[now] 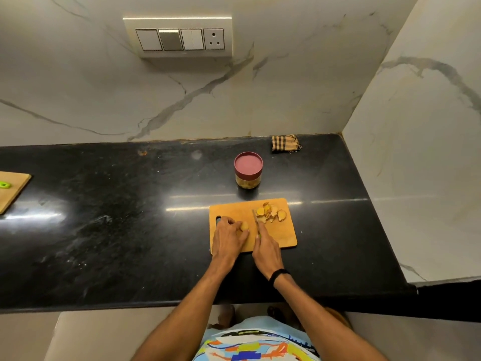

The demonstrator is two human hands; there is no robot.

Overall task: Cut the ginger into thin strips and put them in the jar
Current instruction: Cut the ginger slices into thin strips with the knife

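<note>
Jar [248,170] lidded, yellowish contents inside.

White marble walls [286,95] with grey veins meet in a corner at the right; a cream switch panel [179,37] — three switches, one socket — sits on the back wall. Below runs a glossy black counter [117,230] streaked with reflected light, a checked cloth [285,143] lying at its back edge.

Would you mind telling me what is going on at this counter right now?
A person is working at a wooden cutting board. The left hand holds a ginger piece, while the right hand grips a knife. Cut slices lie piled beside the blade. The jar behind the board has its lid on.
</note>
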